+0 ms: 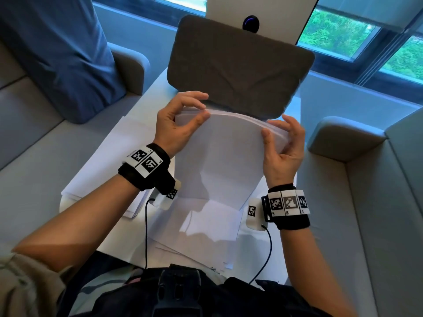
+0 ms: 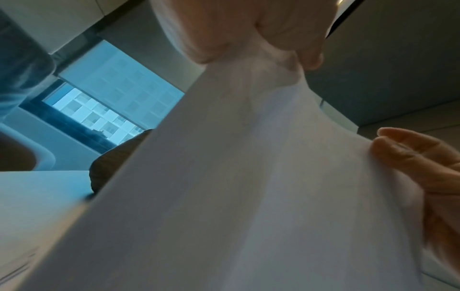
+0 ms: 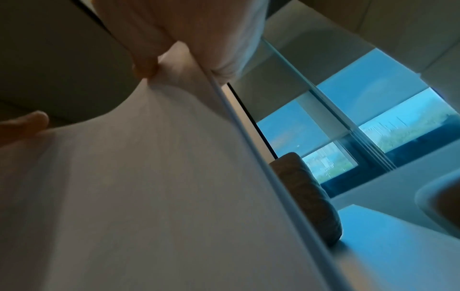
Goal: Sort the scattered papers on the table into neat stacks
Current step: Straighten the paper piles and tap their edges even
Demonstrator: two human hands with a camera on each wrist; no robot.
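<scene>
A bundle of white papers (image 1: 226,154) stands upright on the table, its top edge bowed between my hands. My left hand (image 1: 183,120) pinches the top left corner, thumb in front and fingers behind. My right hand (image 1: 281,143) grips the top right corner the same way. The sheets (image 2: 248,177) fill the left wrist view, with the other hand's fingers (image 2: 410,153) at their right edge. In the right wrist view the stack (image 3: 149,187) shows its layered side edge. More loose papers (image 1: 201,223) lie flat beneath the bundle, and another pile (image 1: 114,161) lies at the left.
A grey-brown cushion (image 1: 238,65) leans at the far end of the white table (image 1: 295,104). Beige sofas (image 1: 366,202) flank the table on both sides, with a blue cushion (image 1: 61,53) on the left one. Windows (image 1: 343,30) run behind.
</scene>
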